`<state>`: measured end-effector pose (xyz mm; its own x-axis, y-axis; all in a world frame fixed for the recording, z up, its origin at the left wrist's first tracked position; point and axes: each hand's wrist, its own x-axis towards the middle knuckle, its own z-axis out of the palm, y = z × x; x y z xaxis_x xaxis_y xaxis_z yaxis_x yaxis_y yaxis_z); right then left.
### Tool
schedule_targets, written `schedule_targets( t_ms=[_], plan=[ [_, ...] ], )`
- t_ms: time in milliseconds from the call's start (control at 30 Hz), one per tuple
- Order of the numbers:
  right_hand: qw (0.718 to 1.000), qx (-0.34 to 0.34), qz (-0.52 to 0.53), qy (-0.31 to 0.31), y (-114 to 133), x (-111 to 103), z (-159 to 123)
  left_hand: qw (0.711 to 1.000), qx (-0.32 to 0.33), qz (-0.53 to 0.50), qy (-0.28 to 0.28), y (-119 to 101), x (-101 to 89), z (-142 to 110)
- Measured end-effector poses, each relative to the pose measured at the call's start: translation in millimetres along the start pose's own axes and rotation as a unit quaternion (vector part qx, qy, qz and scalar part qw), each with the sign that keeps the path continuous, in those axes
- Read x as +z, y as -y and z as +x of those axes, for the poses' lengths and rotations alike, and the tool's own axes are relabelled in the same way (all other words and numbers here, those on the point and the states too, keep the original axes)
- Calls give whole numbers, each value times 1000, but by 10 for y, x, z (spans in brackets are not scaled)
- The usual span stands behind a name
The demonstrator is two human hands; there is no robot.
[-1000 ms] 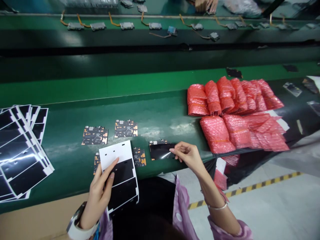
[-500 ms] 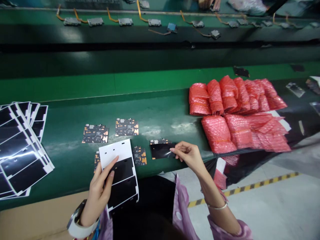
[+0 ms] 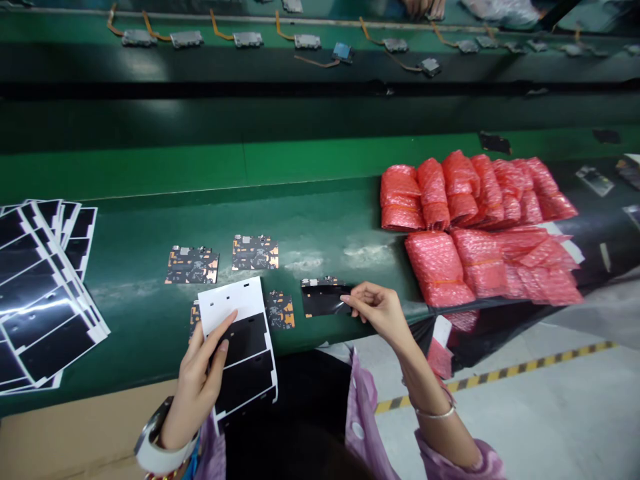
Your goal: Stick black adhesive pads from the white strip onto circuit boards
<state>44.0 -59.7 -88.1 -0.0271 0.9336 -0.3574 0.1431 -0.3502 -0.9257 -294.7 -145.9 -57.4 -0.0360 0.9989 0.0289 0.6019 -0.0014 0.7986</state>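
Observation:
My left hand (image 3: 205, 377) holds a white backing sheet of black stickers (image 3: 249, 337), thumb and forefinger lying over its front. The sheet's top strip is bare white, and it partly covers two circuit boards. Between the thumb and fingers of my right hand (image 3: 373, 305) is the right end of a single black sticker (image 3: 325, 301). That sticker lies over a circuit board (image 3: 320, 281), whose upper edge shows; whether it is stuck down I cannot tell. Further circuit boards (image 3: 192, 265) lie on the green bench, one (image 3: 281, 310) right beside the sheet.
More sticker sheets (image 3: 45, 300) are fanned out at the left. Red bubble-wrap bundles (image 3: 450, 193) stand in two rows at the right. Small modules with orange ribbon cables (image 3: 249, 40) line the raised ledge behind. Another person's hand (image 3: 424, 8) shows at the top edge.
Both hands keep almost the same place and grip. The black sticker's upper edge looks slightly more bowed over the board. The view has shifted a little.

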Motion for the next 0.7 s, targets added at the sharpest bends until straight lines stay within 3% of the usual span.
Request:
schedule_targets(
  t_ms=[267,500,600,700],
  plan=[
    [1000,2,-23,1,-1,6,6,1000,-27,-4,-1,7,-11,-11],
    [990,-34,-135,-14,-41,29,47,999,-36,0,3,-58,-73,14],
    [960,-68,-268,-35,34,-30,119,999,-38,-6,6,-46,-63,24],
    [892,-118,-426,-91,119,-27,19,1000,-23,-7,9,-5,-50,27]
  ],
)
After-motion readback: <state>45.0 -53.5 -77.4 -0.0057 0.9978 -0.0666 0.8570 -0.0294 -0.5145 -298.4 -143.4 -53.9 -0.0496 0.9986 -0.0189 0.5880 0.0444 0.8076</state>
